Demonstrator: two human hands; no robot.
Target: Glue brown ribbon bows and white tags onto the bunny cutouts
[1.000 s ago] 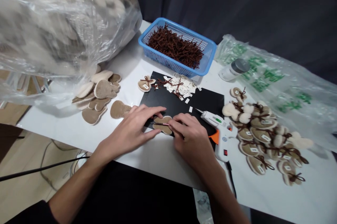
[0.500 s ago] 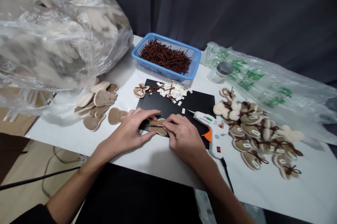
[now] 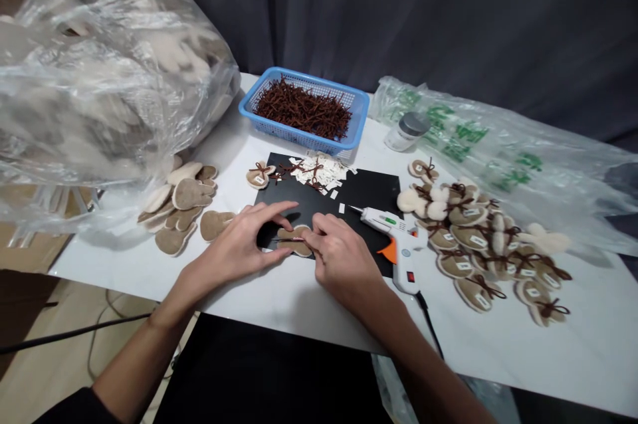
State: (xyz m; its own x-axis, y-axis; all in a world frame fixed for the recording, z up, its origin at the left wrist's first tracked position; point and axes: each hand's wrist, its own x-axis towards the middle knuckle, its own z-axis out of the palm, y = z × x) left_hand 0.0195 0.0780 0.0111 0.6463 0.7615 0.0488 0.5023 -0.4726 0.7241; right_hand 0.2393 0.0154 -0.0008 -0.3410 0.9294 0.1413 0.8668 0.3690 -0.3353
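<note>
A brown bunny-shaped felt piece (image 3: 301,248) lies flat at the front edge of a black board (image 3: 371,185). My left hand (image 3: 244,234) is at its left side, thumb and forefinger spread in an open curve; the thumb tip is at the piece's edge, and I cannot tell whether it presses. My right hand (image 3: 341,248) pinches a thin, pointed tool that looks like tweezers (image 3: 288,240), with a pinkish part near the fingers. Its dark tip points left across the piece. Right of this hand, a white glue gun (image 3: 401,238) with an orange trigger lies on its side.
Small white labels (image 3: 323,171) are heaped on the board, before a blue basket (image 3: 359,128) of brown bows. Finished-looking bunnies with bows (image 3: 471,238) pile up at right. Plain bunny pieces (image 3: 192,195) lie left, beside a bulging plastic bag (image 3: 114,65). A jar (image 3: 406,131) stands behind.
The view has shifted slightly, so the table things sit a little further left. My left thumb and forefinger look wider apart around the piece. My right hand keeps its pinch on the tweezers.
</note>
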